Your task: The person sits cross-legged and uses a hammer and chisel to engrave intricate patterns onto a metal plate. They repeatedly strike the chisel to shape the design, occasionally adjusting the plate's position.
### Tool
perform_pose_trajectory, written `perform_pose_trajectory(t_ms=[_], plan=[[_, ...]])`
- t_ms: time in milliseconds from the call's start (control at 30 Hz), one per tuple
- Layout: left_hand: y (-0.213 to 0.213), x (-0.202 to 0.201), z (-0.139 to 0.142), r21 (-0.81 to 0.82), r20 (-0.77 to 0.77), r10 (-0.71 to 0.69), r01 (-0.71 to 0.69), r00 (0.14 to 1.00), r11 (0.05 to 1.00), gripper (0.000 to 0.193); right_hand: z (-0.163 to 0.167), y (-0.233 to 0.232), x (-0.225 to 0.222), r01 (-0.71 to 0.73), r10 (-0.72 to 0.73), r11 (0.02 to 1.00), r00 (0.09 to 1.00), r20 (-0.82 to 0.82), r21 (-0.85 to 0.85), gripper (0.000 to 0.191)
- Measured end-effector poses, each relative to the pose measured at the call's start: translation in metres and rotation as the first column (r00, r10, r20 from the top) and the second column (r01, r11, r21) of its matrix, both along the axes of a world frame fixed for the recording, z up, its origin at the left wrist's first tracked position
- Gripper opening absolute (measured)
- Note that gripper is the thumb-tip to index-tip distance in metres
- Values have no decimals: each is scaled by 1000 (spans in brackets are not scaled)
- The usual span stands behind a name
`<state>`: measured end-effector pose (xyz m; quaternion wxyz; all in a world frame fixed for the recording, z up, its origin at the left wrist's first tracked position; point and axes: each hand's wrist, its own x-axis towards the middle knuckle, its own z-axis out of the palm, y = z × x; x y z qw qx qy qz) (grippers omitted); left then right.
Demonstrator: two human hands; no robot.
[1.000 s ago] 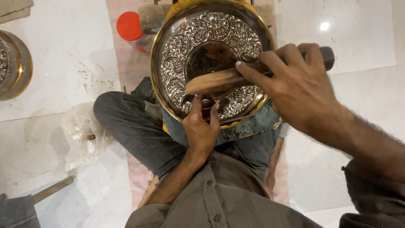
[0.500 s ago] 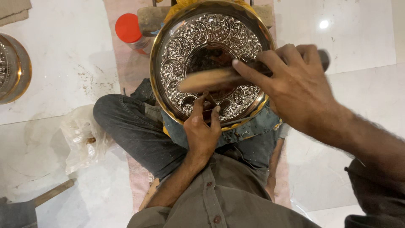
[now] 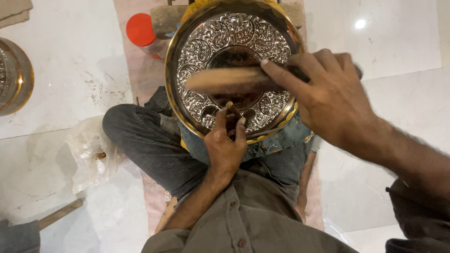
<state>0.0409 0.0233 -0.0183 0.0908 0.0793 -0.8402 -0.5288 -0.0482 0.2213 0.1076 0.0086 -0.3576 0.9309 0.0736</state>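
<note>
slippage looks the main risk: right hand (image 3: 335, 100) clenches a blurred wooden mallet (image 3: 225, 80) above the embossed metal plate (image 3: 234, 37) propped on the lap, left hand (image 3: 226, 145) pinching a small chisel (image 3: 233, 112) at six o'clock, so a mistimed blow could hit those fingers.

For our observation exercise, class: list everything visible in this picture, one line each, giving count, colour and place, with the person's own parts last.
embossed metal plate: one, silver with gold rim, on the lap, centre top
wooden mallet: one, brown, blurred, across the plate
small tool: one, dark, at the plate's lower edge
red-capped container: one, behind the plate, left
second metal plate: one, gold-rimmed, left edge
plastic bag: one, clear, floor left
wooden stick: one, brown, bottom left
left hand: pinches the small tool
right hand: grip on the wooden mallet
</note>
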Motion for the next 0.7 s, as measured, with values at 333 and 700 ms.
perform_pose_trajectory(t_ms=[333,700], plan=[[0,-1,2,-23,-25,34,-34,999,999,35,6,3,5,-67,67,998,990,-126,5,59],[-27,4,3,234,-151,195,-157,969,959,24,-7,31,31,139,-175,928,982,-74,-347,58]])
